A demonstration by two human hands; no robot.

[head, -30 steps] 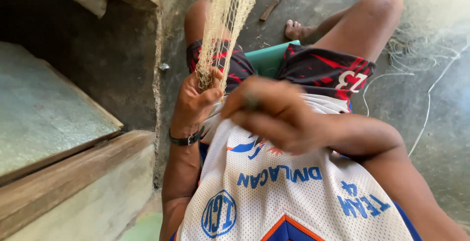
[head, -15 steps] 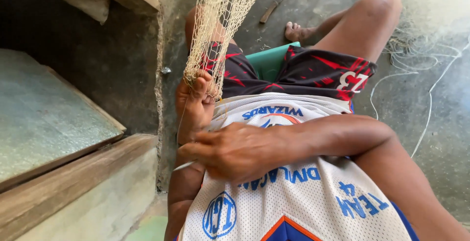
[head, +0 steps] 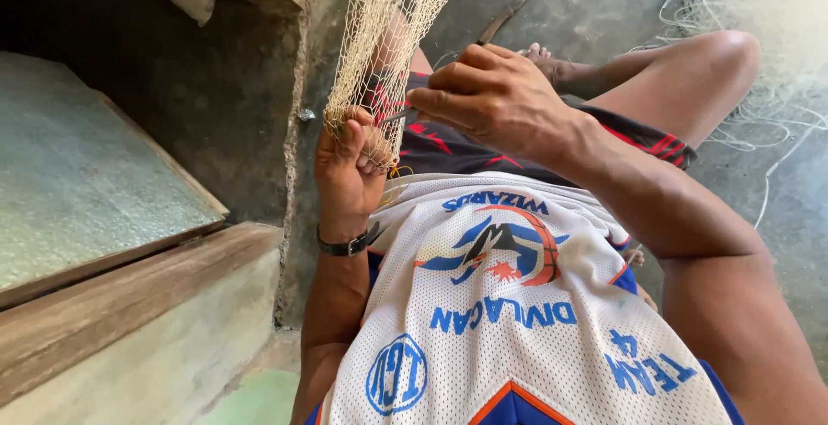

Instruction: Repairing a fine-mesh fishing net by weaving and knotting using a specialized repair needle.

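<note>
Over lap | left hand (head: 347,166) fingers clench knotted mesh net (head: 379,37) | right hand (head: 493,97) pinches thin needle (head: 397,117)

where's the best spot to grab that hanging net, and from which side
Grip the net at its bunched lower edge, from below and the person's left, as the left hand does. It hangs taut from above, and the right hand fills the other side.

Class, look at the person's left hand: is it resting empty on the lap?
No: the left hand is raised and grips the lower edge of the pale yellow knotted mesh net that hangs down from above.
</note>
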